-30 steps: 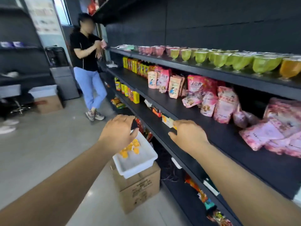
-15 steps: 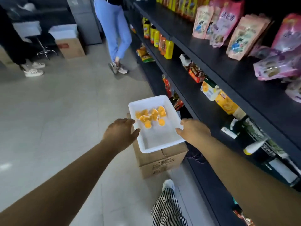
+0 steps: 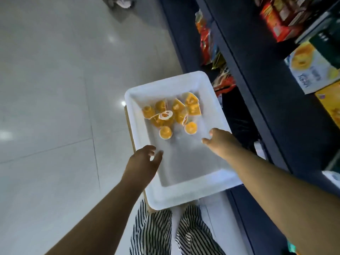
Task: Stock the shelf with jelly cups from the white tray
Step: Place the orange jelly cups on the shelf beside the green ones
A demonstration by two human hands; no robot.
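A white tray (image 3: 185, 196) lies below me, resting on a cardboard box whose edge shows at its left side. Several orange jelly cups (image 3: 172, 115) are heaped in its far half; some lie on their sides. My left hand (image 3: 142, 162) hovers over the tray's near left rim, fingers loosely spread, holding nothing. My right hand (image 3: 219, 141) reaches over the tray's right part, just short of the nearest cups, fingers relaxed and empty. The dark shelf (image 3: 244, 74) runs along the right.
Snack bags (image 3: 207, 43) and boxed goods (image 3: 311, 67) fill the lower shelves on the right. Pale tiled floor (image 3: 55, 89) spreads to the left. My striped trouser legs (image 3: 171, 232) show below the tray.
My view has tipped down from the shelves to the tray. Both hands have dropped from shelf height and moved in over the tray toward the jelly cups.
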